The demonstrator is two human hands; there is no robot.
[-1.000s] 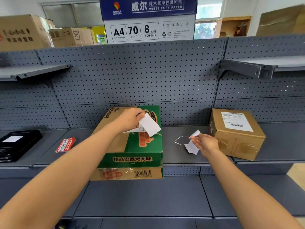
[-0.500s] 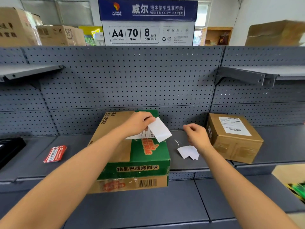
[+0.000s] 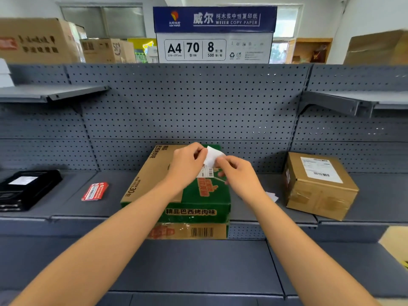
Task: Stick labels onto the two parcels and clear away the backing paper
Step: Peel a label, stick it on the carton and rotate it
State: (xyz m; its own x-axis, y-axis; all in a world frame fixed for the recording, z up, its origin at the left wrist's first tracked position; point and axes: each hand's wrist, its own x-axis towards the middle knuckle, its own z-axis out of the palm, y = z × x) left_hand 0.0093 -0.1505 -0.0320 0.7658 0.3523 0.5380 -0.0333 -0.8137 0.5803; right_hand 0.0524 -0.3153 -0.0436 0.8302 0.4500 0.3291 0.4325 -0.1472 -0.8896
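Labelled parcel [image 3: 320,184] on my right, scrap [image 3: 273,195] beside it. My left hand [image 3: 187,164] and right hand [image 3: 238,173] pinch the label [image 3: 209,161] over the box [image 3: 198,202].

Two bare forearms extend from the bottom corners of the frame and meet just above its centre. The left forearm [image 3: 123,228] runs up from the lower left and the right forearm [image 3: 293,235] from the lower right, both stretched nearly straight. The left grip [image 3: 187,164] shows its back to the camera, fingers curled, with thumb and fingertips pinching the left edge of a white label [image 3: 212,156]. The right grip [image 3: 238,173] sits just beside it and slightly lower, knuckles up and fingers curled, its fingertips pinching the same label from the right. The two grips are close together, the label held between them.
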